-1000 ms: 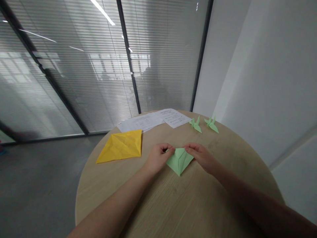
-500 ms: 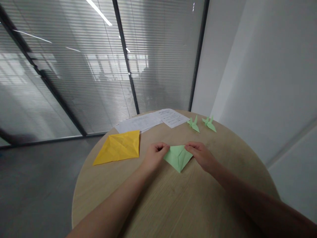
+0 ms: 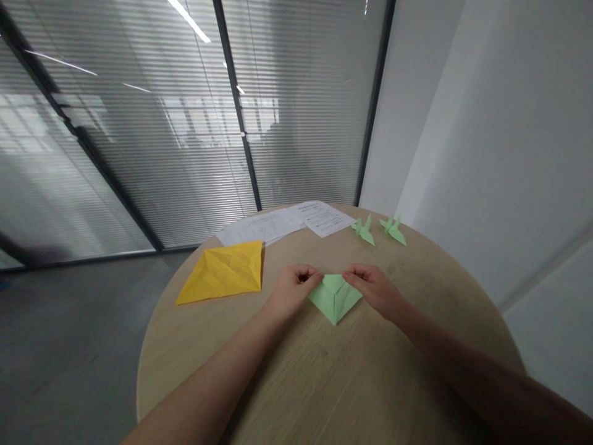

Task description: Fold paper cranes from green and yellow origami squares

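Note:
A light green folded origami paper (image 3: 334, 300) lies near the middle of the table, its point toward me and crease lines running down its face. My left hand (image 3: 293, 288) pinches its upper left edge between thumb and fingers. At the upper right edge, my right hand (image 3: 373, 287) grips the same paper in a like pinch. The fingertips cover parts of the top edge and both upper corners. Left of my left hand lies a creased yellow paper (image 3: 223, 272).
Two green paper cranes, a nearer one (image 3: 364, 233) and one to its right (image 3: 395, 232), stand at the back right of the round wooden table (image 3: 324, 383). Printed white sheets (image 3: 269, 225) lie along the far edge. Behind are a glass partition with blinds (image 3: 296, 123) and a white wall (image 3: 500, 136).
Both hands have come slightly closer together along the paper's top edge. The view has shifted a little; the yellow paper, cranes and sheets stay in place.

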`<state>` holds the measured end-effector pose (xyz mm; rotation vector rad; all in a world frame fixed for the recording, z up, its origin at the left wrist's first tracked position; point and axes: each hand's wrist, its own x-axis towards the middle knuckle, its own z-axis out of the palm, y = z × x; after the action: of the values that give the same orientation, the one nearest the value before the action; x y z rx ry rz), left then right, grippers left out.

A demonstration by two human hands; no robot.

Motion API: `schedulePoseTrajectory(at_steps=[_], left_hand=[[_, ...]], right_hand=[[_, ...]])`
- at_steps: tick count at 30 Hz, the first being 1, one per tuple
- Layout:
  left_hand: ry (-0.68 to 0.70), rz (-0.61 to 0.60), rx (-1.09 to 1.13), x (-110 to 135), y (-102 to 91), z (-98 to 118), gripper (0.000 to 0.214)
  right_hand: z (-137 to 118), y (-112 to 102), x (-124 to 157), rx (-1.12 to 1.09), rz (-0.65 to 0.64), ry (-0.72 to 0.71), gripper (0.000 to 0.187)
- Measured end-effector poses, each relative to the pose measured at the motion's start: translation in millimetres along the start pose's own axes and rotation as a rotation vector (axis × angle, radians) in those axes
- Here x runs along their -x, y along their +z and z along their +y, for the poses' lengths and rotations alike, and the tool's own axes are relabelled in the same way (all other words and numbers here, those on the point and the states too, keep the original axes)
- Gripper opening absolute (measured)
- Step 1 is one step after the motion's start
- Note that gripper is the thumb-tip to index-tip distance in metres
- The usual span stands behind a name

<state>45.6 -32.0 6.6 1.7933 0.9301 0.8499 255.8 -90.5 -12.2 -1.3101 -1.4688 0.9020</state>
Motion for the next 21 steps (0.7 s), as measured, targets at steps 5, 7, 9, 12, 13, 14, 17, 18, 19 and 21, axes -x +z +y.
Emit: schedulePoseTrajectory(at_steps=[5,7,9,12,13,14,17,18,19,21], left_hand=[[0.033,-0.052,-0.030,3.4,3.2,3.4,0.026],[0.051,-0.045,-0.063,3.6,3.4,4.5,0.024],[0.057,-0.035,-0.088,2.9,2.9,4.8,0.022],[0.042,-0.027,-0.097,1.6,2.0,4.4,0.022],[0.039,-0.025,-0.101,1.5,2.0,4.2,0.022],[0.038,-0.022,-0.109,1.6,2.2,4.0,0.022],[0.049,-0.017,-0.140,3.4,4.4,3.7,0.024],[0.052,-0.021,-0.143,4.2,5.4,3.6,0.025],[0.054,-0.027,-0.139,4.8,6.4,3.4,0.026],[0.060,-0.040,-0.118,5.3,7.8,2.8,0.030]], right_hand=[[-1.1,5.2,2.3,0.034,-0.009,-0.058,0.036],[-1.3,6.5,2.7,0.043,-0.015,-0.070,0.035],[-1.2,6.8,2.6,0.041,-0.035,-0.079,0.035],[0.4,7.5,2.1,-0.010,-0.069,-0.055,0.033],[1.2,7.9,1.9,-0.032,-0.074,-0.036,0.032],[2.0,8.3,1.6,-0.046,-0.077,-0.018,0.033],[3.0,8.2,0.8,-0.016,-0.067,-0.018,0.029],[2.7,7.6,0.6,0.010,-0.057,-0.038,0.026],[2.1,6.6,0.3,0.033,-0.041,-0.061,0.024],[1.0,4.4,-0.1,0.057,0.001,-0.096,0.023]])
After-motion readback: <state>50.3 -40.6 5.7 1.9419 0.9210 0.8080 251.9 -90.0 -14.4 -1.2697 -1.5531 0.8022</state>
